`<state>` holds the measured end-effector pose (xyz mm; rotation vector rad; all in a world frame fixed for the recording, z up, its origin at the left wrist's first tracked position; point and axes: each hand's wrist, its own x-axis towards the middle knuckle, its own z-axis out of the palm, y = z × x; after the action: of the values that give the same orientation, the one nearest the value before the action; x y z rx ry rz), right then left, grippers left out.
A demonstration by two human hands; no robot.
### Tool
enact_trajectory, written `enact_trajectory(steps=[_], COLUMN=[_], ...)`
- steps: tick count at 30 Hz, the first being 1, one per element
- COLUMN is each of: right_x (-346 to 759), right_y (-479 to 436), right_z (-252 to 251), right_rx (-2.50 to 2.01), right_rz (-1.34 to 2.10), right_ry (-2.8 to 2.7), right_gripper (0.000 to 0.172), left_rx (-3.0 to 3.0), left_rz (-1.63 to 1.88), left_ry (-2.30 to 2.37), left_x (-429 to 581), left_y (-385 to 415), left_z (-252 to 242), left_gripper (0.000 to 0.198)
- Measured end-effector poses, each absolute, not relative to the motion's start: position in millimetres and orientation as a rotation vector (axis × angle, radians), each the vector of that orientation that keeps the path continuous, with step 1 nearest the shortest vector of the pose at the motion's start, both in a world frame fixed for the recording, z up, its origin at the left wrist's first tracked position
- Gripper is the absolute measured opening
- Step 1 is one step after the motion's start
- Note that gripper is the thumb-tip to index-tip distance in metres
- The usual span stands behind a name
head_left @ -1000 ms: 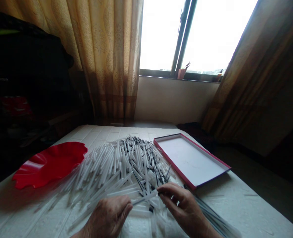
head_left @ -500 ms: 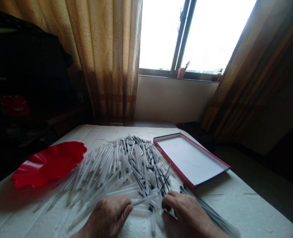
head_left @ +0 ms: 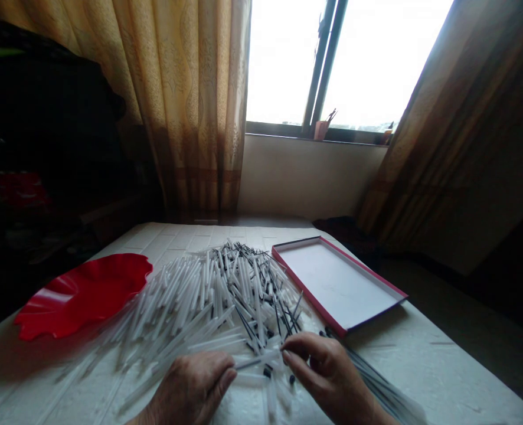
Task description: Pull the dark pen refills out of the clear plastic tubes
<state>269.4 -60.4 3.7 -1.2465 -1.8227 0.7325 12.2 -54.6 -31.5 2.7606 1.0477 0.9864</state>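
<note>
At the near edge of a large pile of clear tubes (head_left: 184, 286) and thin dark rods (head_left: 283, 307), my left hand (head_left: 197, 383) is closed on a slim tube (head_left: 249, 362) that points right. My right hand (head_left: 317, 369) has its thumb and index finger pinched at the right end of that tube; what is between those fingertips is too small to make out. Small black caps (head_left: 292, 379) lie just below the fingertips. A bundle of dark-cored tubes (head_left: 379, 383) lies to the right, partly behind my right hand.
On the left of the white table (head_left: 456, 360) is a red wavy-edged dish (head_left: 84, 295). A shallow red-rimmed tray (head_left: 341, 283) lies at the right. Curtains, a window and a small pink cup (head_left: 321, 130) are beyond.
My right hand has moved slightly up and left, and its thumb and index finger have come together near the tube's end. A black cap below them is now visible. The left hand is nearly unchanged.
</note>
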Motion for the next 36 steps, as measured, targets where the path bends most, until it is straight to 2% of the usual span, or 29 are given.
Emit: enact_trajectory(steps=[3, 7, 9, 12, 18, 24, 30, 33, 36], right_x=[276.5, 293.7, 298.7, 297.7, 284.8, 281.2, 281.0, 275.1, 263.6], right_y=[-54.7, -45.1, -42.5, -41.9, -44.0, -48.7, -50.4, -55.9, -67.0], right_z=[6.5, 20.5, 25.7, 20.7, -10.8, -11.5, -6.5, -0.1, 1.8], right_rx=[-1.205, -1.059, -1.008, -1.046, -1.162, -1.323, -1.351, -1.237, -1.111], right_rz=[0.883, 0.912, 0.858, 0.761, 0.512, 0.239, 0.093, 0.136, 0.379], right_ry=[-1.39, -0.731, -0.595, -0.742, -1.461, -1.903, -1.974, -1.979, -2.058], right_gripper=[0.018, 0.034, 0.04, 0.034, 0.01, 0.017, 0.019, 0.021, 0.027], left_rx=[2.769, 2.762, 2.75, 2.708, 2.565, 2.345, 2.403, 2.587, 2.823], left_rz=[1.022, 1.101, 1.112, 1.133, 1.137, 1.151, 1.14, 1.175, 1.151], left_ry=[1.048, 1.07, 1.077, 1.09, 0.869, 0.821, 0.914, 0.971, 1.064], left_x=[11.8, 12.6, 13.6, 14.5, 11.1, 10.2, 7.5, 5.2, 4.5], left_y=[-54.2, -53.6, -53.4, -53.2, -53.4, -57.7, -56.9, -53.6, -52.2], left_z=[-31.1, -30.6, -29.7, -28.5, -27.6, -24.0, -20.3, -24.7, -27.6], left_gripper=[0.035, 0.029, 0.025, 0.027, 0.041, 0.026, 0.039, 0.042, 0.043])
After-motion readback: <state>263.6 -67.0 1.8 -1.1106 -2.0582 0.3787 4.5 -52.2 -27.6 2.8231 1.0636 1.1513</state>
